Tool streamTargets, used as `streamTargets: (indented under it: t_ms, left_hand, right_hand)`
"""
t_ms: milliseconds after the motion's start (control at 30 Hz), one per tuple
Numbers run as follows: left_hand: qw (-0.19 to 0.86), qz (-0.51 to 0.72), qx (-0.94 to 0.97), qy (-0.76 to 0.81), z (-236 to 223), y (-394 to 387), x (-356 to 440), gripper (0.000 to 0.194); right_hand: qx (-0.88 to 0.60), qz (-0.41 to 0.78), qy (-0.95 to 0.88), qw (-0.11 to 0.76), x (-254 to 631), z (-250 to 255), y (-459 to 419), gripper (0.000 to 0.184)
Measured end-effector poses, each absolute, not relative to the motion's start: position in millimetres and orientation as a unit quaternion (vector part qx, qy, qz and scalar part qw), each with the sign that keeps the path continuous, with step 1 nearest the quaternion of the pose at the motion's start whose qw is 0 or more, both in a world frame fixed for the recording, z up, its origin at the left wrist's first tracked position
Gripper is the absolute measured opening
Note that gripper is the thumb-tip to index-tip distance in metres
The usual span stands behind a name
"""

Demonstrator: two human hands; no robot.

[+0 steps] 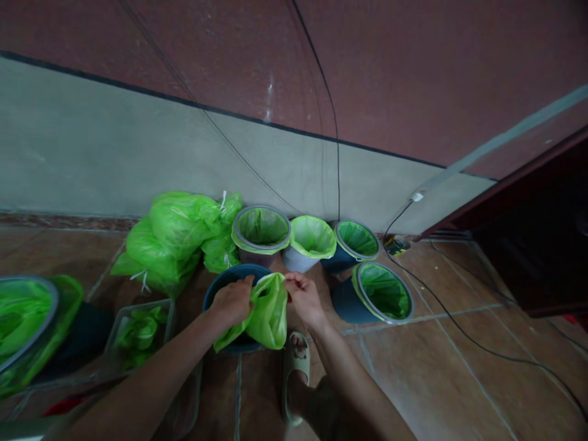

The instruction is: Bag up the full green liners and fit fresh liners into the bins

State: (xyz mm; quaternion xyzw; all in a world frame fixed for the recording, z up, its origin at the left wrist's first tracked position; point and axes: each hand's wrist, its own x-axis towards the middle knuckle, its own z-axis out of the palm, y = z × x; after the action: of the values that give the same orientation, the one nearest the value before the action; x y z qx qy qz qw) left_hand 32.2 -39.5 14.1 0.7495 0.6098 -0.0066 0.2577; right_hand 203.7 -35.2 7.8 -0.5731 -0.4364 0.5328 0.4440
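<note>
A light green plastic bag [270, 315] hangs between my two hands, its top edge held apart. My left hand [234, 301] is closed on the bag's left side, above a blue trash bin [214, 288]. On the right, the fingers of my right hand [303, 297] pinch the bag's upper right edge. Part of the bag droops over the bin's rim; the bin's inside is mostly hidden by my hand and the bag.
Behind stand a brown bin [261, 246], a white bin [298, 262] and a blue bin [337, 260], all lined with green bags. Another lined bin [353, 303] is at right. Filled green bags [169, 239], a clear container [169, 315] and a large lined bin [50, 306] lie left. A black cable [441, 306] crosses the floor.
</note>
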Motion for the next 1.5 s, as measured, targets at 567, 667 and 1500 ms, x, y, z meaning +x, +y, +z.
streamTargets:
  t_ms: [567,667,1500]
  left_hand:
    - [0.189,0.164,0.780,0.573,13,-17,15,0.042]
    - [0.240,0.213,0.771,0.550,12,-20,23,0.047]
    - [0.276,0.211,0.760,0.549,15,-22,23,0.048]
  right_hand:
    - [-0.581,0.402,-0.698,0.115,209,-3,-53,0.033]
    - [-0.570,0.431,-0.685,0.144,198,-9,-54,0.042]
    - [-0.577,0.506,-0.478,0.427,191,-23,-35,0.023]
